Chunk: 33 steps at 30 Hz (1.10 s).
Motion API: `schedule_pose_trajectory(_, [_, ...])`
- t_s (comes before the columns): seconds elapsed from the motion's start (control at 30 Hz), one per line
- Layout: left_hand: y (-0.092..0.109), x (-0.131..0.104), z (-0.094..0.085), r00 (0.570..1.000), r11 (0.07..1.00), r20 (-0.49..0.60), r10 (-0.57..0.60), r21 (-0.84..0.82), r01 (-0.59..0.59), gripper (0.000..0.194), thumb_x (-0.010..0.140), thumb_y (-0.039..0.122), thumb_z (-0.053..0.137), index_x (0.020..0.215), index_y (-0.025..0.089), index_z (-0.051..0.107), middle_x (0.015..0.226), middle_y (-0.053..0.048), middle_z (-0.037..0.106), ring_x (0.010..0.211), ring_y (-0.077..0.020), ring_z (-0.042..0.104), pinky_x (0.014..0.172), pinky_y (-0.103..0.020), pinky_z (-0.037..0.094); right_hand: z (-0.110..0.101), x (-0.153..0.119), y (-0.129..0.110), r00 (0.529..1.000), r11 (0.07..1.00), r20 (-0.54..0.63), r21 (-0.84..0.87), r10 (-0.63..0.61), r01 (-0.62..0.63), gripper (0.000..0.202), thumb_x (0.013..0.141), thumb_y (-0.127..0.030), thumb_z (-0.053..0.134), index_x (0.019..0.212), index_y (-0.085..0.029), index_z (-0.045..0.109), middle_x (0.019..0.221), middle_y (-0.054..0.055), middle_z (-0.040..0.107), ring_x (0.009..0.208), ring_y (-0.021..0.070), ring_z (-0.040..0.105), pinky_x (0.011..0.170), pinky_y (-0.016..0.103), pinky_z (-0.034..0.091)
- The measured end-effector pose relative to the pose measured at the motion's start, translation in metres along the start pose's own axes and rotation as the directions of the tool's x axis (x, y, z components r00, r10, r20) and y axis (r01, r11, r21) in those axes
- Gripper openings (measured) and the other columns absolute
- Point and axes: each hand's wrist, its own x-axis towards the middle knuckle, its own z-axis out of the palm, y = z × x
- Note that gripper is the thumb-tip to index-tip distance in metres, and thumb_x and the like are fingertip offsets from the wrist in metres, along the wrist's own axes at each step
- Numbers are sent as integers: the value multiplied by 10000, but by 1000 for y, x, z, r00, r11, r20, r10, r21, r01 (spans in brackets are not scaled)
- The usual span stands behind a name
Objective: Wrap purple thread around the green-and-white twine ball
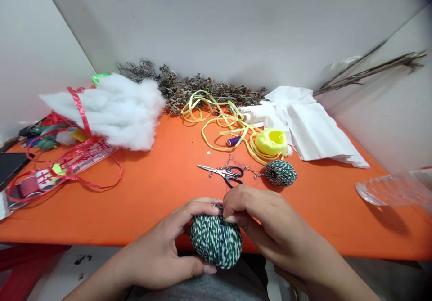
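Note:
Above the lap, at the table's front edge, my left hand [168, 247] grips a green-and-white knitted ball [216, 242], thumb below and fingers over its top. A dark purple thread runs down the front of the ball. Against its upper right side, my right hand [256, 215] is closed in a pinch; whatever lies between those fingertips is too small to make out. Just beyond the hands are black-handled scissors [222, 172], lying partly open. To their right sits a smaller ball of dark green and white yarn [280, 173], its loose end trailing toward the scissors.
White stuffing [124, 112] and red ribbon [79, 112] lie at the left by a pack of thread spools [37, 184]. Dried plant stems [202, 87] line the wall. Yellow ribbon [270, 142], a purple spool [233, 141], white sheets [320, 130] and clear plastic [388, 190] lie farther right.

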Motion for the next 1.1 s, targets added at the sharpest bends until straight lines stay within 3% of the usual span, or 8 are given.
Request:
schedule_pose_trajectory(0.2, [0,0,4,997,981,65,-36,-190,47,612,815,158,767,1323,365,495,1496,-70,418,1317,-238,509,1046,-376,441,-1,2,-5,999,1000,34,1,-7,7,219,938,-8,444,974,-206,531,896,16,634,793,114,595,682,215,471])
schedule_pose_trajectory(0.33, [0,3,6,998,950,65,7,-312,14,629,728,323,860,1246,304,504,1420,-81,452,1310,-278,489,1058,-397,402,1,2,-5,998,1000,67,13,2,-3,205,941,-9,459,962,-200,531,919,15,633,817,108,587,712,207,466])
schedule_pose_trajectory(0.43, [1,4,6,995,964,3,-100,-249,97,594,759,411,824,1236,286,492,1257,-65,538,1171,-255,541,968,-376,438,2,3,-4,992,999,123,27,27,-31,211,917,5,476,944,-197,531,908,19,622,809,121,571,717,225,463])
schedule_pose_trajectory(0.53, [4,4,4,979,972,-3,-204,-119,203,602,785,394,789,1272,275,456,1147,-48,587,1037,-228,564,883,-350,455,1,4,-2,982,997,185,56,43,-55,192,931,-16,493,941,-198,552,894,22,618,812,133,571,723,238,468])
schedule_pose_trajectory(0.63, [7,5,3,984,982,51,-169,-72,173,545,793,341,764,1242,243,471,1207,-79,599,1077,-245,576,917,-372,458,-1,6,-1,971,995,235,86,38,-59,138,976,-80,507,946,-195,577,883,22,630,797,131,588,711,235,473])
schedule_pose_trajectory(0.8, [6,5,3,999,991,46,-27,-133,33,491,781,263,776,1202,261,523,1399,-98,515,1292,-298,517,1039,-419,418,-8,7,-3,964,999,264,43,17,-29,115,985,-101,521,969,-183,600,910,20,652,795,114,600,712,218,460])
schedule_pose_trajectory(0.93, [3,3,1,998,988,59,-37,-148,45,490,778,260,785,1206,250,546,1357,-105,550,1254,-297,553,1033,-433,435,-15,9,-9,956,998,292,-53,35,-20,157,959,-57,516,988,-189,597,893,-1,661,756,102,596,666,209,435])
schedule_pose_trajectory(1.1, [5,-1,-2,986,972,105,-129,-185,147,742,732,278,828,1361,255,434,1361,-118,576,1255,-304,574,1033,-423,451,-21,16,-17,940,989,341,-148,23,29,193,904,-16,539,960,-193,592,812,-22,647,667,100,567,584,217,388])
